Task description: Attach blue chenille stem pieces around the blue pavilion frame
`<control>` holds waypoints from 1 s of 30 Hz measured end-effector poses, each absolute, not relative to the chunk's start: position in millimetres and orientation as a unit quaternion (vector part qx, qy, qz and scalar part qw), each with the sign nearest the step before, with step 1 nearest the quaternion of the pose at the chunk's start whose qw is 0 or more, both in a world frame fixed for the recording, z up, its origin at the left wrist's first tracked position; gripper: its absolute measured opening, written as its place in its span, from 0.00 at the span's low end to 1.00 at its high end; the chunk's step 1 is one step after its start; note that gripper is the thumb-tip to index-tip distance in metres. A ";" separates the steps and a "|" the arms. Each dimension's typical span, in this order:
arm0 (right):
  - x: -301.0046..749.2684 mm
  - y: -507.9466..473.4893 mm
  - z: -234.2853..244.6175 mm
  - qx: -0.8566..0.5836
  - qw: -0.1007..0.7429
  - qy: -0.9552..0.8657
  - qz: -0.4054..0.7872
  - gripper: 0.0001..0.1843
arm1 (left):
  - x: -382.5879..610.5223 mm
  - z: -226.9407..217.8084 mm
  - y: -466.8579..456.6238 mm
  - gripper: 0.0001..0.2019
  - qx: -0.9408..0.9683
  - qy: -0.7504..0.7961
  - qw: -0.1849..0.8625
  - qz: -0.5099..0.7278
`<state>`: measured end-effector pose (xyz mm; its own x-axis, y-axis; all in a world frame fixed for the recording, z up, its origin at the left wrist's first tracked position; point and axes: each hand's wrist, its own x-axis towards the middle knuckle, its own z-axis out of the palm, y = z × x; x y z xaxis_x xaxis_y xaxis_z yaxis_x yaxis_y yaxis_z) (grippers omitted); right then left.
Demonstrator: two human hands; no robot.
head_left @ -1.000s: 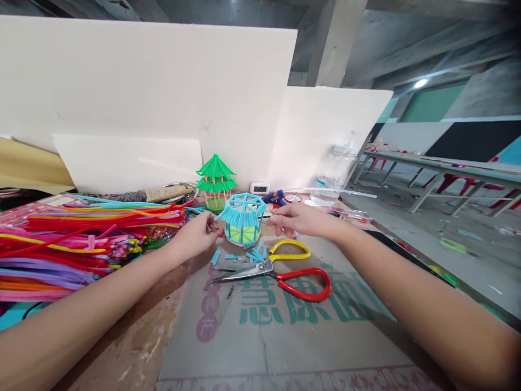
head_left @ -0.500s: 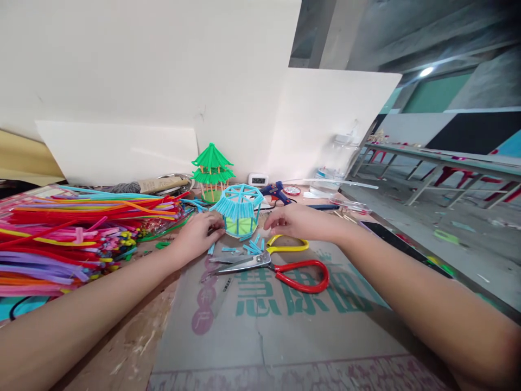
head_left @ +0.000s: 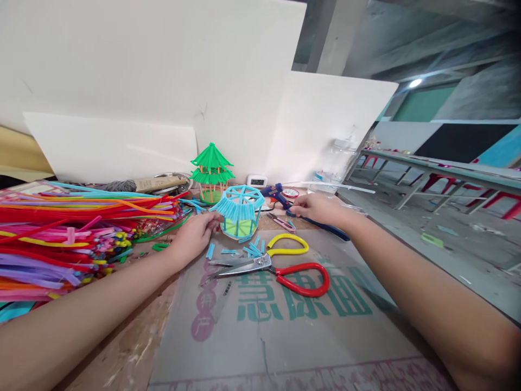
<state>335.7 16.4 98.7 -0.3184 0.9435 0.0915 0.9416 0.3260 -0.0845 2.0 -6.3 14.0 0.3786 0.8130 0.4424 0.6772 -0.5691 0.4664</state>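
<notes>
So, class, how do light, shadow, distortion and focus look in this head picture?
All in the head view: a bright white lamp glares; the long grey table looks stretched rightwards; shadow darkens the brown tabletop beside the left forearm; yellow-and-red-handled metal scissors look fairly sharp.

A craft workshop is suggested: left of the scissors (head_left: 261, 262), pipe cleaners (head_left: 77, 231) are heaped; behind the scissors, a glue gun (head_left: 272, 191) is seen; far right of the scissors, a long table (head_left: 407, 161) and stools (head_left: 437, 183) are set on a scrap-strewn floor (head_left: 451, 258).

Brown table (head_left: 132, 345): printed sheet (head_left: 228, 347), pipe-cleaner bundles (head_left: 85, 217), blue glue gun (head_left: 275, 191).
</notes>
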 end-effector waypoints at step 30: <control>315.7 105.4 47.9 -0.637 0.224 -0.732 0.089 0.15 | 0.4 8.1 -2.4 0.14 0.846 0.438 0.028 0.304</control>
<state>315.7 105.4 47.9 -0.0890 0.9726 0.2147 0.8926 0.1735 -0.4162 0.4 -2.4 8.1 0.4319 0.7575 0.4895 0.7235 -0.6151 0.3135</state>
